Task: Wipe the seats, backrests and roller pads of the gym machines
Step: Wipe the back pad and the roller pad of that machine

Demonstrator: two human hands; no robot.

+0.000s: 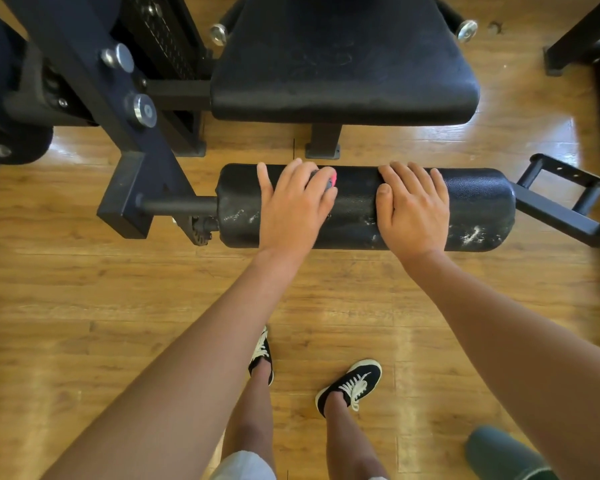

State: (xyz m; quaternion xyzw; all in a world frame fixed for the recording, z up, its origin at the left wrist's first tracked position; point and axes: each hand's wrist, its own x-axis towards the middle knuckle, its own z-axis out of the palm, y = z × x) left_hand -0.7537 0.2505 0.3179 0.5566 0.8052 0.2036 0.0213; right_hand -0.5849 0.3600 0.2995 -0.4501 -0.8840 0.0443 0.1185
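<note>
My left hand grips a grey-pink cloth, mostly hidden beneath it, on the roller pad; my right hand lies flat, fingers straight. The seat embossing is unreadable.

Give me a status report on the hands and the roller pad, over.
Left hand grips a pink cloth on the roller pad. Right hand flat on the pad. White scuffs on its front; nothing blocking.
</note>
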